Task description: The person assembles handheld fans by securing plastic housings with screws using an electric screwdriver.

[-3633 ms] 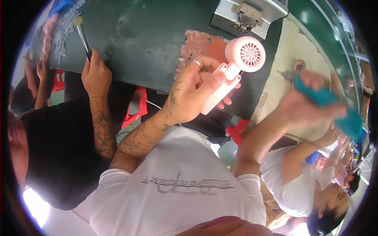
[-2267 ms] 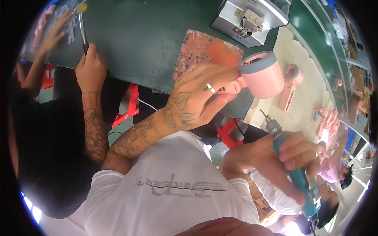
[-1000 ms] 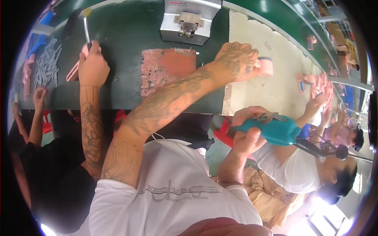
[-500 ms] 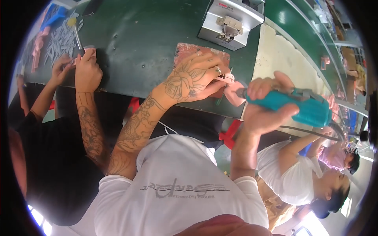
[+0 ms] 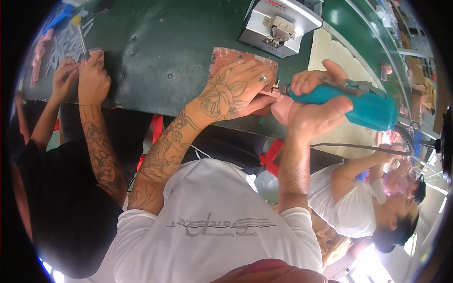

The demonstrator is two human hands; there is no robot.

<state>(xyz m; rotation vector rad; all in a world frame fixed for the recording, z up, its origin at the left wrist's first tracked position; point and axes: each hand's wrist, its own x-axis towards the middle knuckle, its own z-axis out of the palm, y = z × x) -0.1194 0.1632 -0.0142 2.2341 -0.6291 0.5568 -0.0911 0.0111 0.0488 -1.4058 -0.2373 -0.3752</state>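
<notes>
My left hand (image 5: 235, 90), tattooed and ringed, presses down over a worn reddish block (image 5: 222, 57) near the table's front edge. Its fingers pinch a pink plastic piece (image 5: 281, 109), whose wider end sticks out to the right. My right hand (image 5: 311, 106) grips a teal electric screwdriver (image 5: 365, 107), held roughly level with its nose pointing left. That nose is right at the pink piece, beside my left fingertips; whether the bit touches a screw is too small to tell. A cable runs from the screwdriver's rear end.
A silver machine (image 5: 278, 30) stands beyond the block on the dark green table (image 5: 160, 56). At left, a co-worker's hands (image 5: 92, 78) hold a screwdriver near a pile of grey parts (image 5: 68, 42). Another person in white (image 5: 347, 200) sits at right.
The teal screwdriver and my right hand have moved slightly left and up, bringing the nose closer to the pink piece. My left hand stays nearly in place.
</notes>
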